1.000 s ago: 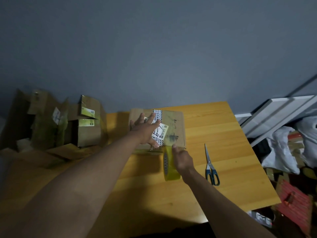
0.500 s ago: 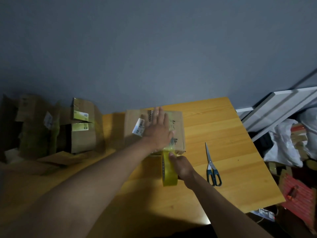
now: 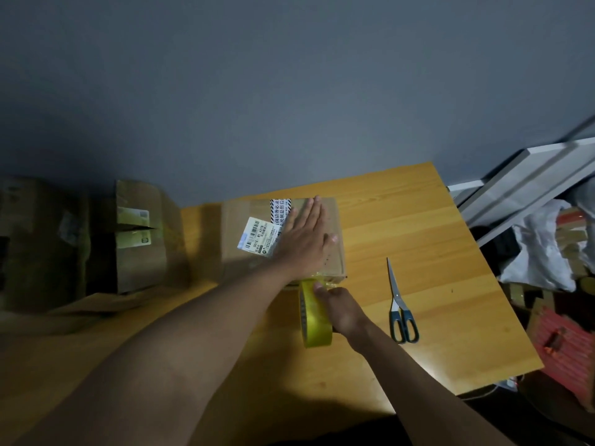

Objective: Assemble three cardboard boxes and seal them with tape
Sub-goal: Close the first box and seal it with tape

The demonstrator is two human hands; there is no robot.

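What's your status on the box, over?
Left hand flat on brown cardboard box. Right hand grips yellow tape roll. Grey-handled scissors lie clear.

A wooden table (image 3: pixel 418 220) carries a closed cardboard box (image 3: pixel 333 252) (labels on top), scissors (image 3: pixel 399 307) to its right, and more boxes (image 3: pixel 141 239) at left.

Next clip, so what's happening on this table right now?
A person is taping a brown cardboard box shut on a yellow wooden table. The left hand lies flat, fingers straight, on the box top, partly covering a white shipping label. The right hand grips a roll of yellowish clear packing tape at the box's near edge, with a strip running up onto the box. Grey-handled scissors lie untouched to the right. More cardboard boxes sit at the left.
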